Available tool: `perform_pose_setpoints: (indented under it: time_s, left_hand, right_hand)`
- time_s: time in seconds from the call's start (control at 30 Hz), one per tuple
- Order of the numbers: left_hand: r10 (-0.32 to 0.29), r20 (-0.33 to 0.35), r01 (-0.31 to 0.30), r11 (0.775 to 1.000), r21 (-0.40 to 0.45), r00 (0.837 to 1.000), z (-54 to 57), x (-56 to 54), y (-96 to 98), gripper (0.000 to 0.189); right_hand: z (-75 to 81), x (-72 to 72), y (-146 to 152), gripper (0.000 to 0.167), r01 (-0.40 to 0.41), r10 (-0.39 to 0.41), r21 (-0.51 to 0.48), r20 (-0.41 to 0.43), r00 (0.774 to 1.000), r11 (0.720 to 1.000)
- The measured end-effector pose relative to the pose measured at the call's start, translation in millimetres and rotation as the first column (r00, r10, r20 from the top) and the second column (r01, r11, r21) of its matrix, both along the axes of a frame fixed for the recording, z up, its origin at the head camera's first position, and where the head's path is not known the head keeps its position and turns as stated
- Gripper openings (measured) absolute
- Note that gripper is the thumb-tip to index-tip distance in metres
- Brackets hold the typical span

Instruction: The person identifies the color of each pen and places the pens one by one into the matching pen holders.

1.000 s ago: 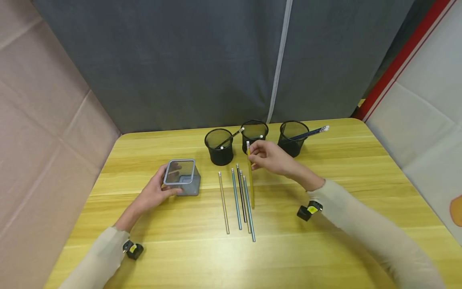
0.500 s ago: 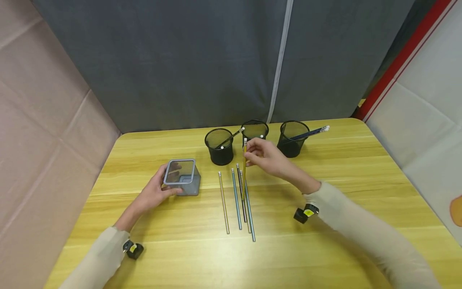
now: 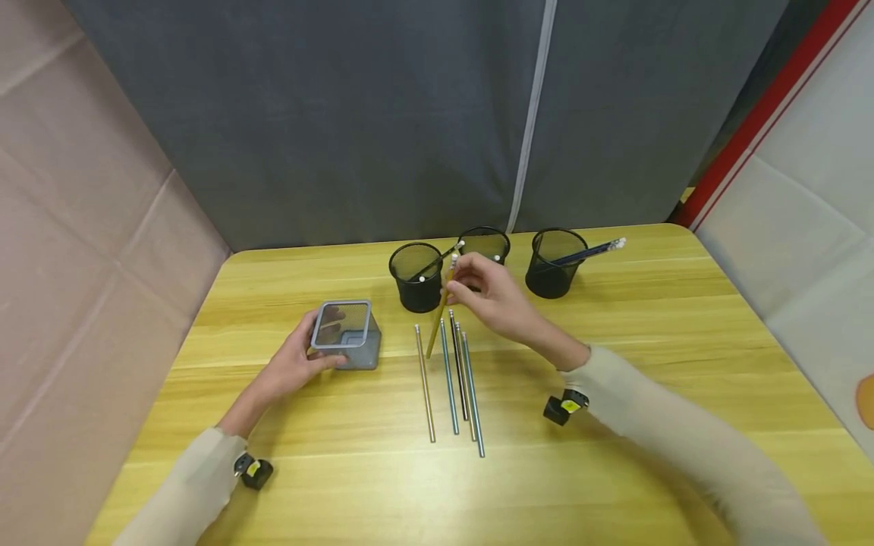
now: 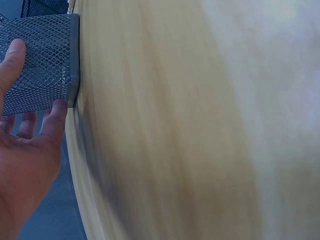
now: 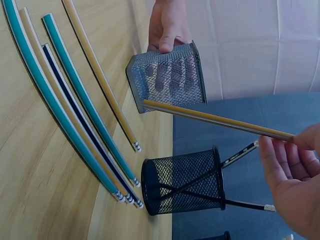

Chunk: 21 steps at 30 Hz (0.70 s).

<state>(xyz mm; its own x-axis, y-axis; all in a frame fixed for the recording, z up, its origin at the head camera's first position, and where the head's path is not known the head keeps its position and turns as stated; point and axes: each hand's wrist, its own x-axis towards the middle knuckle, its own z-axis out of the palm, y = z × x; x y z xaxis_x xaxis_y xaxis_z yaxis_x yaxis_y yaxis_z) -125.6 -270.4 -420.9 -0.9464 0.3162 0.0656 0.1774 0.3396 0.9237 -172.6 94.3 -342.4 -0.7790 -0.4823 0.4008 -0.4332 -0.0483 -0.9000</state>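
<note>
Yellow pencil (image 5: 215, 118) is in the air, slanting, pinched near its eraser end between the thumb and fingers of the right hand (image 3: 490, 294). Its lower end points down toward the table (image 3: 328, 485), beside the grey mesh box (image 3: 363, 354) but apart from it. Left hand (image 3: 293, 366) holds this box, with the thumb on one side and the fingers wrapped on another.

As I judge, the work is about in its middle. Some pencils are already put into the round cups: two black pencils (image 3: 440, 259) lean in the left cup (image 3: 419, 298), dark blue pencils (image 3: 592, 251) lean together in the right cup (image 3: 548, 283), and at least one white end shows at the middle cup (image 3: 485, 242), which the right hand partly hides. I cannot see any pencil inside the grey box.

What is left, it seems, is the held pencil and five others lying on the table: two gold pencils (image 3: 425, 383), two teal pencils (image 3: 449, 377) and one black loose pencil (image 3: 458, 364).
</note>
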Motion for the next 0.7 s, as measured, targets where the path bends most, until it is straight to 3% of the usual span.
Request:
perform_pose_setpoints:
  time_s: [0.5, 0.7]
  left_hand:
    - [-0.002, 0.002, 0.002, 1.0, -0.004, 1.0, -0.4, -0.2, -1.0, 0.084]
    - [-0.004, 0.008, 0.004, 1.0, -0.003, 1.0, -0.6, -0.1, -1.0, 0.083]
  right_hand:
    - [5.8, 0.1, -15.3, 0.011, 0.021, -0.038, -0.147, -0.113, 0.993, 0.989]
    - [9.9, 0.9, -21.8, 0.012, -0.014, -0.019, -0.21, -0.154, 0.988, 0.978]
